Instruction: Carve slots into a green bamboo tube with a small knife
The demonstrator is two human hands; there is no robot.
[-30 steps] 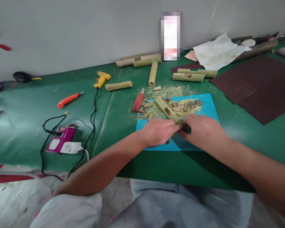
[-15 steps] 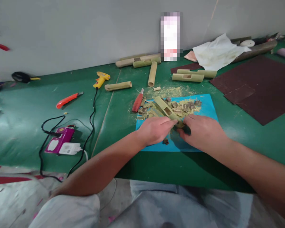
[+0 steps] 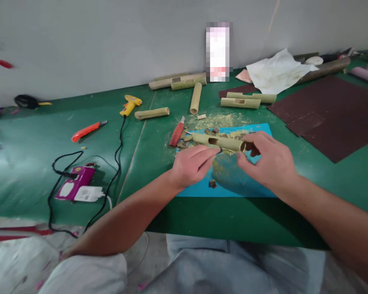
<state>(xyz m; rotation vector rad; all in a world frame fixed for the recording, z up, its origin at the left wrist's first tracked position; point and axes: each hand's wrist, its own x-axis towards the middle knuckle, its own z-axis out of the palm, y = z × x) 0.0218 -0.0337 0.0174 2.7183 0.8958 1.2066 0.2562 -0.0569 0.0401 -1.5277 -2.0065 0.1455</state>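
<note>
A pale green bamboo tube (image 3: 230, 143) with a rectangular cutout lies nearly level above a blue sheet (image 3: 196, 190). My right hand (image 3: 268, 159) grips its right end between thumb and fingers. Just below the tube, my left hand (image 3: 194, 163) is closed in a pinch, with a small dark piece (image 3: 220, 150) showing at the fingertips; its kind is unclear. Under and behind the tube lie bamboo shavings and dark scraps. One dark scrap (image 3: 212, 183) sits near the sheet's front. A red-handled blade tool (image 3: 177, 132) rests at the sheet's left.
More bamboo tubes (image 3: 240, 102) lie along the back. Leftward are a yellow glue gun (image 3: 130, 106), an orange utility knife (image 3: 86, 131) and a purple power strip (image 3: 76, 181) with cables. At right lie dark brown sheets (image 3: 334, 118) and a white cloth-like sheet (image 3: 282, 71).
The bamboo tube has turned from slanting to nearly level. My right hand has moved slightly right and up with its end; my left fingertips have shifted left, showing the dark piece.
</note>
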